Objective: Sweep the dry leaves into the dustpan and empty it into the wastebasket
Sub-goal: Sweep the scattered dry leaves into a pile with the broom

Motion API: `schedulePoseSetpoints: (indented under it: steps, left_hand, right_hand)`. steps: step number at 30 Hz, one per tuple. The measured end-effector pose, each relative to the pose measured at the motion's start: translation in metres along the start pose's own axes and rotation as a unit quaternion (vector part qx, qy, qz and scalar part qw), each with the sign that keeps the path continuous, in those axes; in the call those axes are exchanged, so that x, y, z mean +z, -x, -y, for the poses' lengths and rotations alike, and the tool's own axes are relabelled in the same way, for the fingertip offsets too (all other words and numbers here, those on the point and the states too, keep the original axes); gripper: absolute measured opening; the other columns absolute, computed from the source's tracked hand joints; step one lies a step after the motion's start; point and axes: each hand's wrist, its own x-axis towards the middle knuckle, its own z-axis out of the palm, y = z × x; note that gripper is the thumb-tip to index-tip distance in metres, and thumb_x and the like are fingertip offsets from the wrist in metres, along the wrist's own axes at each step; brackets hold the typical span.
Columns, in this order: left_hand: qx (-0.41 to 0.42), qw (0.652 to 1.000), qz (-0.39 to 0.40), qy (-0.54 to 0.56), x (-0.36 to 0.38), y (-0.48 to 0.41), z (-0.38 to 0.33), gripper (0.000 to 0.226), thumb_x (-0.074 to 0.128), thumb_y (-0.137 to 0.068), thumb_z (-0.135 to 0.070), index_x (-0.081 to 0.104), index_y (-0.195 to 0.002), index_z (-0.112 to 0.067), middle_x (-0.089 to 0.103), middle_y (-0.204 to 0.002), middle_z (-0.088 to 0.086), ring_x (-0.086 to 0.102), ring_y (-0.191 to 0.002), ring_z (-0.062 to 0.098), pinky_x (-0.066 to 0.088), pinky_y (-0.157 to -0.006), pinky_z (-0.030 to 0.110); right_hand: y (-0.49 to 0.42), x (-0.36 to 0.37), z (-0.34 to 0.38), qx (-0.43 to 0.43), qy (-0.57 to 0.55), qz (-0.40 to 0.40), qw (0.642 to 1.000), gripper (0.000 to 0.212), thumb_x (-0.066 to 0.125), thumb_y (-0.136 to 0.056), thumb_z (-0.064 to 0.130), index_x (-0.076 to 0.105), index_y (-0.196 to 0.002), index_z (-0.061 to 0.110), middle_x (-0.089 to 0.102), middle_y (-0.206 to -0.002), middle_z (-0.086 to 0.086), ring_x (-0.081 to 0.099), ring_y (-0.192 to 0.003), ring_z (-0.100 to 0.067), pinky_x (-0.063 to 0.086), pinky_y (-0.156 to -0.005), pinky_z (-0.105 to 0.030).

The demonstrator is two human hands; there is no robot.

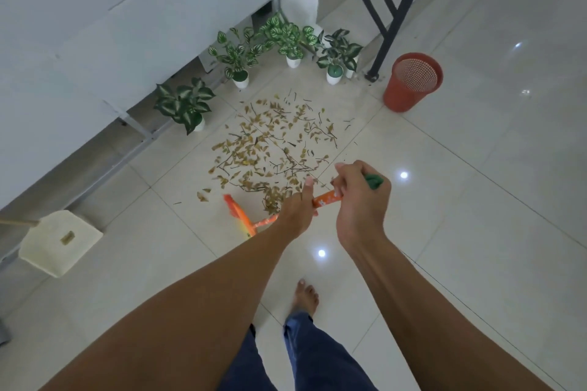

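Dry brown leaves and twigs [270, 146] lie scattered over the pale tiled floor ahead of me. I hold an orange broom [327, 198] by its handle with both hands. My left hand [297, 211] grips lower on the handle, my right hand [360, 197] grips the top near the green end cap [374, 181]. The orange broom head [238, 213] rests on the floor at the near edge of the leaf pile. A cream dustpan [60, 243] with a wooden handle sits on the floor at the far left. A red mesh wastebasket [411, 81] stands upright beyond the leaves, at the right.
Several potted green plants [235, 57] in white pots line the far edge of the leaves beside a white wall. A black metal railing post [386, 38] stands next to the wastebasket. My bare foot [305, 295] and blue trouser legs are below.
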Motion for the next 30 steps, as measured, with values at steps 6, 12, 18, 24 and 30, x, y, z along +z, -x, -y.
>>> schedulePoseSetpoints:
  steps: [6, 12, 18, 24, 30]
  left_hand:
    - [0.049, 0.997, 0.03, 0.047, 0.02, -0.002, -0.039, 0.061, 0.02, -0.104, -0.049, 0.047, -0.058, -0.019, 0.05, -0.056, -0.001, 0.048, -0.059, 0.009, 0.043, -0.068, 0.03]
    - [0.086, 0.996, 0.012, -0.003, -0.039, -0.009, -0.069, 0.072, 0.012, -0.1, -0.058, 0.055, -0.06, -0.017, 0.051, -0.059, -0.002, 0.048, -0.06, 0.014, 0.038, -0.066, 0.029]
    - [0.047, 0.995, -0.02, -0.082, -0.155, -0.01, -0.022, 0.08, 0.008, -0.1, -0.058, 0.065, -0.077, -0.007, 0.066, -0.088, 0.011, 0.057, -0.076, 0.019, 0.037, -0.072, 0.03]
    - [-0.065, 0.99, -0.004, -0.127, -0.271, -0.026, 0.085, 0.088, 0.006, -0.096, -0.064, 0.071, -0.087, -0.005, 0.067, -0.102, 0.013, 0.057, -0.101, 0.026, 0.033, -0.085, 0.032]
    - [-0.081, 0.991, 0.027, -0.103, -0.297, -0.045, 0.133, 0.085, 0.006, -0.099, -0.059, 0.07, -0.087, -0.004, 0.065, -0.099, 0.014, 0.054, -0.098, 0.023, 0.034, -0.096, 0.037]
  right_hand:
    - [0.0, -0.007, 0.023, -0.098, 0.042, 0.011, 0.994, 0.034, 0.057, -0.075, 0.003, 0.034, -0.053, -0.009, 0.023, -0.051, -0.013, 0.028, -0.049, -0.014, 0.041, -0.054, -0.016]
    - [-0.004, 0.035, 0.052, -0.12, 0.01, 0.019, 0.993, 0.038, 0.058, -0.084, -0.004, 0.031, -0.058, -0.012, 0.021, -0.055, -0.02, 0.026, -0.052, -0.017, 0.039, -0.053, -0.017]
    - [0.016, 0.121, 0.013, -0.019, -0.062, 0.081, 0.995, 0.048, 0.059, -0.087, -0.005, 0.034, -0.05, 0.015, 0.031, -0.046, 0.003, 0.028, -0.049, -0.015, 0.035, -0.056, -0.028]
    - [0.054, 0.217, -0.075, 0.046, -0.044, 0.121, 0.991, 0.05, 0.062, -0.097, 0.015, 0.04, -0.052, 0.011, 0.037, -0.045, 0.003, 0.039, -0.05, -0.015, 0.052, -0.072, -0.028]
    - [0.064, 0.26, -0.126, 0.09, 0.0, 0.057, 0.994, 0.052, 0.064, -0.096, 0.018, 0.046, -0.047, 0.019, 0.039, -0.047, 0.005, 0.039, -0.051, -0.014, 0.05, -0.079, -0.036]
